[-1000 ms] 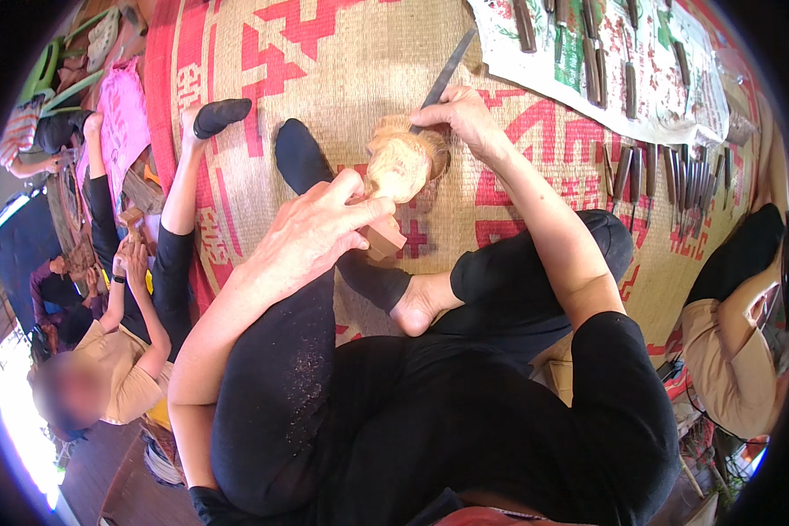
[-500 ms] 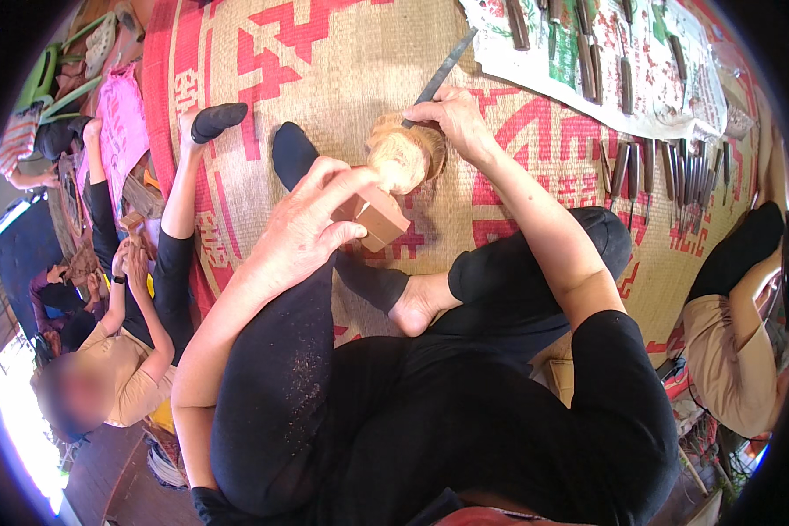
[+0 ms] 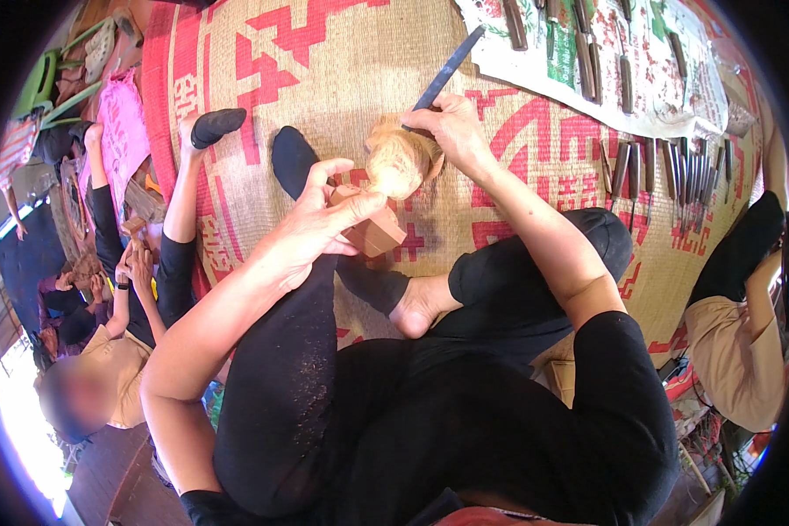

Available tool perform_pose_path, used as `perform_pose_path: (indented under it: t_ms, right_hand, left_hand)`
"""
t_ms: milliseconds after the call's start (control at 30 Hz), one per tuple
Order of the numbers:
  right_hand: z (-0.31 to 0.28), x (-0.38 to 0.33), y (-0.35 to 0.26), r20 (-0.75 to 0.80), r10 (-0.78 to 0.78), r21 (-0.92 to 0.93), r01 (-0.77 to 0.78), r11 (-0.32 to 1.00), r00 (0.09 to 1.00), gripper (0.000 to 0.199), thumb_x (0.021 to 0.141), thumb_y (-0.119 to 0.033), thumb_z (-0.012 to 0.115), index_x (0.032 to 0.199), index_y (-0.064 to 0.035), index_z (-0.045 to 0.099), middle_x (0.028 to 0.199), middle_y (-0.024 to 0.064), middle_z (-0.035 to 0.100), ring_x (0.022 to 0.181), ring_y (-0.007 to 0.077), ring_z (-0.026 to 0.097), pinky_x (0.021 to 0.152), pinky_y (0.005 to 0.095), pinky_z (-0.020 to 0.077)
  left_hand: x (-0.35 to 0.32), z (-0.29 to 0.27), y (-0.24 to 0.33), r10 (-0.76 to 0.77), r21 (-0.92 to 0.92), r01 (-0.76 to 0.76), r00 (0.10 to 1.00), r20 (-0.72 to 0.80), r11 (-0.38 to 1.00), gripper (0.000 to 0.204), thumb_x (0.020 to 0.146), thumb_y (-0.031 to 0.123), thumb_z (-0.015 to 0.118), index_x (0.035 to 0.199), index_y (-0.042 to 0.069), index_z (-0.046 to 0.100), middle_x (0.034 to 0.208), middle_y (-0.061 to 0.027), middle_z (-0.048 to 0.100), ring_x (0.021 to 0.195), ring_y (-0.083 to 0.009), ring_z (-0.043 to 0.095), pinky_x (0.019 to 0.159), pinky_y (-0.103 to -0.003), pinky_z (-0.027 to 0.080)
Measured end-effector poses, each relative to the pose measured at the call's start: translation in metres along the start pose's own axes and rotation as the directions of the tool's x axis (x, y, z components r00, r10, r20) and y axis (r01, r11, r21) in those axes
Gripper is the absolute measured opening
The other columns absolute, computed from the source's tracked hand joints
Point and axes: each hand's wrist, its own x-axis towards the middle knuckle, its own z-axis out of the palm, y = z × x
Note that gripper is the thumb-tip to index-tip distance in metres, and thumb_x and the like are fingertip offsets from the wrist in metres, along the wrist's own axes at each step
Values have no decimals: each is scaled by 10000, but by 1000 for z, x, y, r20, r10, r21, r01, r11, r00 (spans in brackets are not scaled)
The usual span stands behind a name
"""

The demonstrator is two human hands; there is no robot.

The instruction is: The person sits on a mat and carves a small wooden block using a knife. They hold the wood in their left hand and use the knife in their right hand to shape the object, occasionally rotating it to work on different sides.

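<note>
Head view: I have the wooden carving (image 3: 401, 169) just above the middle of the frame, its pale rounded mass toward the top and its squared, reddish-brown base (image 3: 375, 235) toward the bottom. The left hand (image 3: 307, 223) is wrapped around the base, thumb lying toward the narrow neck. The right hand (image 3: 451, 131) pinches a dark flat file (image 3: 451, 68) that slants to the upper right; whether its near end touches the wood I can't tell (the fingers cover that spot).

My worry is a skid: too much push on the rounded surface could send the file toward the left thumb. A slack left grip could also let the base twist, as the piece looks hand-held, not braced.

For edges, a black-socked foot (image 3: 294, 156) sits left of the carving in the frame. At upper right, the file's far end appears close to the white printed sheet (image 3: 510, 67), with dark-handled tools (image 3: 621, 171) below it, so I'd judge a broad swing that way risky. The woven mat (image 3: 351, 79) gives more room toward the top centre; a co-worker's hands (image 3: 138, 265) are well apart at far left.
</note>
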Motion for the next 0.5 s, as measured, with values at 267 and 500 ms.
perform_pose_path:
  t_ms: [267,500]
  right_hand:
    - [-29,17,-18,12,-103,147,100,984,995,111,802,-132,678,851,-38,648,756,58,674,696,110,624,660,260,493]
    - [-27,19,-12,-28,-166,159,168,973,986,83,773,-88,698,831,-46,657,725,35,661,670,102,615,639,246,487]
  left_hand:
    - [-3,0,4,561,689,-406,828,-1,600,365,700,232,779,970,85,582,978,-71,481,899,-198,574,757,-341,495]
    - [6,-14,-3,610,641,-444,791,-47,625,303,733,211,767,927,61,588,931,-37,467,855,-130,565,715,-292,503]
